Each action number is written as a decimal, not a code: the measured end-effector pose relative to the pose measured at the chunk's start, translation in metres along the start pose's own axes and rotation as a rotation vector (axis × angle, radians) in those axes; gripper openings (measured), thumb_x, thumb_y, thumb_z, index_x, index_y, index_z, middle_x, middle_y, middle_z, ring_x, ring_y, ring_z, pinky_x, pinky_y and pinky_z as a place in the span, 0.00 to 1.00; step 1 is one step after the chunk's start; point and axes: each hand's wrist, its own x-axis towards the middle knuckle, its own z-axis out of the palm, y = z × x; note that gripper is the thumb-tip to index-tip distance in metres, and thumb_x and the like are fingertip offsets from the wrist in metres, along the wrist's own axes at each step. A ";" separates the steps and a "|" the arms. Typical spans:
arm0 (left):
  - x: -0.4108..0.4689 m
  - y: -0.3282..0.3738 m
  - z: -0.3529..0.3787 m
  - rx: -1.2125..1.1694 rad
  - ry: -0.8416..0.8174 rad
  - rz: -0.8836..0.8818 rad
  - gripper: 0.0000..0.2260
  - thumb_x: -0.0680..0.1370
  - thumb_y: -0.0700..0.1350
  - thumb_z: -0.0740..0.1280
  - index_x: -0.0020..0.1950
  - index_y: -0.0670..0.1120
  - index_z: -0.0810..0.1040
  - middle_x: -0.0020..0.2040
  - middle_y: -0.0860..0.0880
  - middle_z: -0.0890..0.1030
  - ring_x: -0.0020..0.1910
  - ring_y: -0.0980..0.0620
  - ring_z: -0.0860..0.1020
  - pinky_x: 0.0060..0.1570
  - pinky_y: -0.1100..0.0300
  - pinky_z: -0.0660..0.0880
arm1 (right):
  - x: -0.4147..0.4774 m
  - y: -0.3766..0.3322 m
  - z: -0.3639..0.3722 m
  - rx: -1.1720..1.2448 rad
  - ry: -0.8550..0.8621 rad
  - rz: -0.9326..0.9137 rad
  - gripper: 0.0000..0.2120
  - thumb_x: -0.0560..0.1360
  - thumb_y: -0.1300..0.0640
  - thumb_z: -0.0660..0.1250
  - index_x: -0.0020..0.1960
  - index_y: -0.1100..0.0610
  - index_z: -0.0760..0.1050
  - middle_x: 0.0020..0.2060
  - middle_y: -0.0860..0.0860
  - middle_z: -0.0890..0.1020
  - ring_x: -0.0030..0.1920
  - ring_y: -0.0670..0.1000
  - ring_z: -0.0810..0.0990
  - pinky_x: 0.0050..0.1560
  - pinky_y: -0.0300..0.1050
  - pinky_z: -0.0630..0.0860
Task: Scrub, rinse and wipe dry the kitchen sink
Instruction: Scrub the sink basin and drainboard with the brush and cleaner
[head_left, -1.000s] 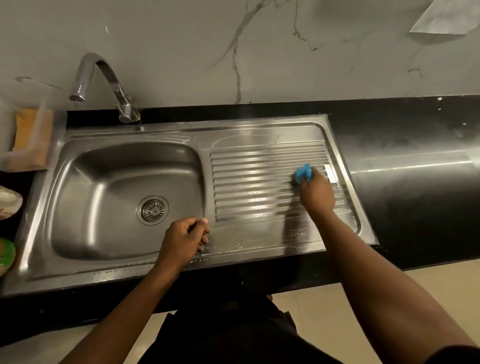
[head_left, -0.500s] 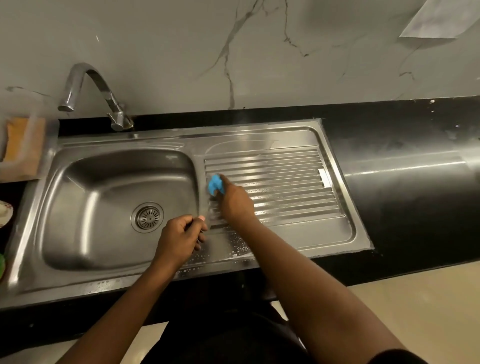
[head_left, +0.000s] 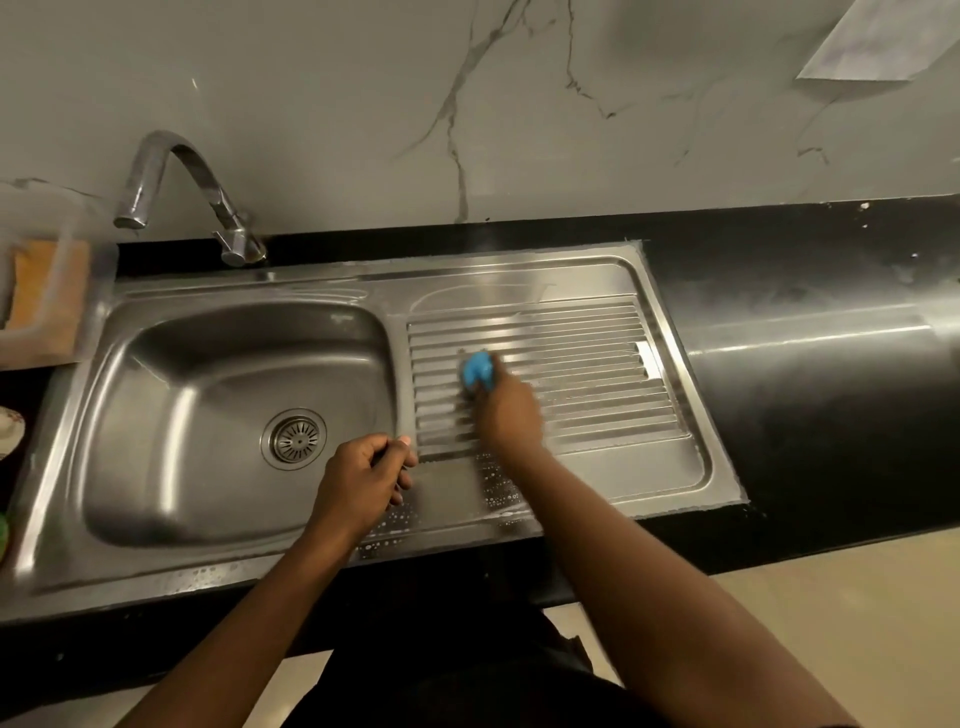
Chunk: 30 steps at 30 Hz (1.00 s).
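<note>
**Q:** State the condition of the working hand.

**A:** My right hand (head_left: 511, 415) is closed over a blue scrub pad (head_left: 478, 368) and presses it down. The pad shows past my fingertips on the far side, toward the back edge of the sink (head_left: 234, 283). The hand is motion-blurred, so I cannot tell the exact finger placement.

**Q:** Where is the pad on the sink?

**A:** On the ribbed drainboard (head_left: 597, 364), in its left half, near the divide from the basin (head_left: 171, 415).

**Q:** And the other hand?

**A:** My left hand (head_left: 363, 483) rests on the front rim at that divide, fingers curled in. I see nothing in its grip.

**Q:** Which relation governs the coming stroke?

**A:** The ribs run lengthwise, from left edge to right edge of the drainboard. Most of the ribbed area lies to the right of my right hand; the basin lies to its left. The right hand is the nearer one to the ribs, so I judge that it carries the stroke along the grooves, not across them.

**Q:** Progress?

**A:** Beads of water or suds lie along the front rim. The tap (head_left: 182, 176) shows no flow. I judge scrubbing under way, with rinsing and drying not yet done.
</note>
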 end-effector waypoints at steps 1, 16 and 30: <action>-0.001 0.000 0.000 0.012 0.002 0.001 0.15 0.84 0.49 0.66 0.41 0.45 0.84 0.35 0.43 0.84 0.29 0.49 0.80 0.35 0.55 0.75 | -0.008 -0.014 0.016 0.006 -0.055 -0.036 0.22 0.87 0.49 0.58 0.81 0.41 0.62 0.42 0.45 0.79 0.37 0.42 0.77 0.27 0.32 0.68; 0.002 0.004 0.019 0.019 -0.042 0.004 0.15 0.85 0.50 0.66 0.43 0.44 0.84 0.35 0.44 0.85 0.30 0.49 0.80 0.36 0.56 0.75 | 0.049 0.146 -0.171 -0.087 0.177 0.241 0.17 0.85 0.50 0.62 0.71 0.55 0.73 0.56 0.58 0.83 0.54 0.58 0.82 0.54 0.55 0.79; 0.005 0.019 0.043 0.006 -0.043 0.015 0.15 0.85 0.48 0.66 0.43 0.43 0.84 0.34 0.44 0.84 0.29 0.51 0.78 0.31 0.60 0.74 | -0.037 0.028 -0.009 -0.199 -0.145 -0.136 0.29 0.84 0.48 0.61 0.83 0.43 0.56 0.58 0.57 0.84 0.54 0.59 0.83 0.46 0.48 0.72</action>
